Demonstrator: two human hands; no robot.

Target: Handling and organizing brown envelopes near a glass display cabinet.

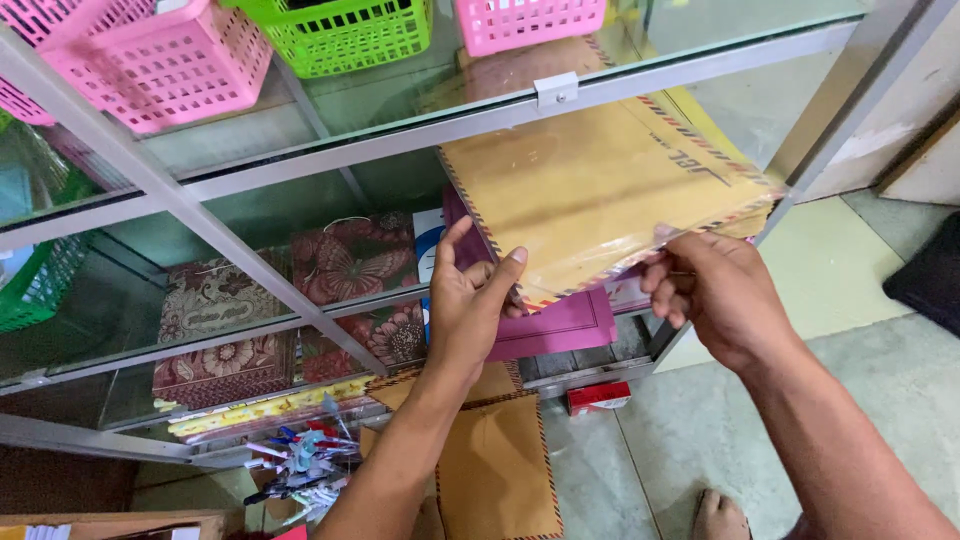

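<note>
Brown envelopes in a clear plastic wrap [600, 190], edged with striped borders, sit half out of a glass shelf [300, 160] of the display cabinet. Left hand [468, 305] pinches the pack's lower corner between thumb and fingers. Right hand [715, 295] grips the wrap at the pack's near right edge. A magenta folder [560, 325] lies just beneath. More brown envelopes [495, 470] lie on the floor below.

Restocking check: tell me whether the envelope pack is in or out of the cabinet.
Partly out: the envelope pack juts past the cabinet frame, held by both hands.
</note>
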